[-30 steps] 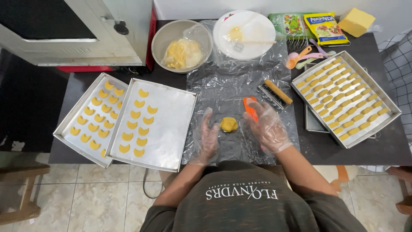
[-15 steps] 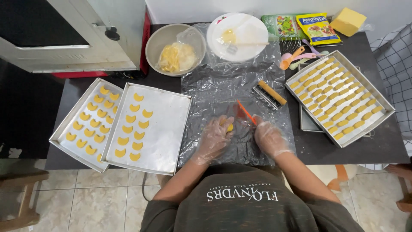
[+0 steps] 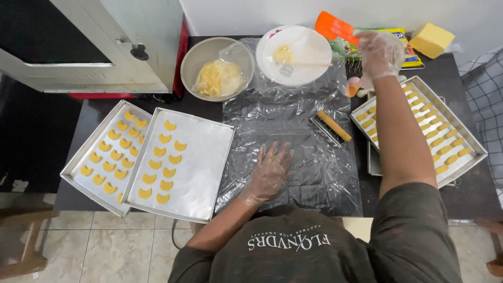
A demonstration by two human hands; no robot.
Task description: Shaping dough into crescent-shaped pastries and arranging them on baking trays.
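On plastic sheet (image 3: 293,131), left hand (image 3: 270,170) flat, right hand (image 3: 378,52) gripping orange scraper (image 3: 335,27)

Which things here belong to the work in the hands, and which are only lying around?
In use:
- left hand, flat on the plastic sheet
- right hand, at the orange scraper

Lying about:
- roller with wooden handle
- bowl of yellow dough
- white plate
- trays of crescent pieces
- tray of stick pieces
- yellow block
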